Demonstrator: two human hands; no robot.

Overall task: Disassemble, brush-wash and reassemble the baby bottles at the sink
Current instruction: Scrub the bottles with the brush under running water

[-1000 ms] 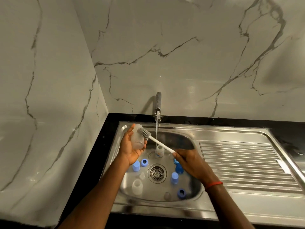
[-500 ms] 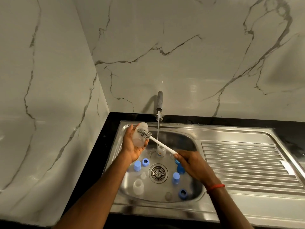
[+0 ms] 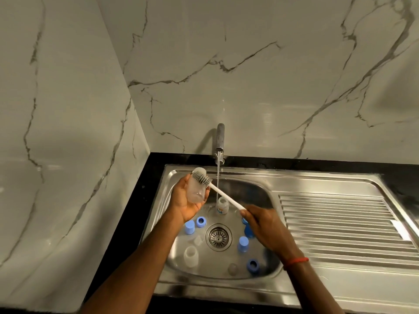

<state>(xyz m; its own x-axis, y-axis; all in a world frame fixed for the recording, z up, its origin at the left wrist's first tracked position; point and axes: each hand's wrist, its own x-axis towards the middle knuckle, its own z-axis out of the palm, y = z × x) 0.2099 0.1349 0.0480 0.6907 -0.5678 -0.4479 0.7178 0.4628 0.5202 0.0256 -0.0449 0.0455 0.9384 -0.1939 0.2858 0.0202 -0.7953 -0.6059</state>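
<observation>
1. Scrubbing looked to be the step in hand: at the left of the sink (image 3: 172, 177) the left hand (image 3: 184, 200) held a clear bottle (image 3: 196, 189) up over the basin, its grip curled round the body from beneath.
2. The brush (image 3: 204, 179) lay with its bristles against the bottle's upper end, seemingly on the outside wall, and its white handle slanted down to the right.
3. Water ran from the tap (image 3: 220, 141) onto a second bottle (image 3: 222, 206) standing in the basin, apart from the held one.
4. Blue caps (image 3: 189, 227), blue rings (image 3: 200, 221) and clear parts (image 3: 191, 256) lay loose around the drain (image 3: 218, 237), so reassembly was not yet begun.
5. The right hand (image 3: 265, 225) had its grip pinched on the handle's end.
6. Next, I judged, the bristles wanted working down into the bottle's mouth, and then the bottle wanted carrying right, under the stream, to rinse.
</observation>
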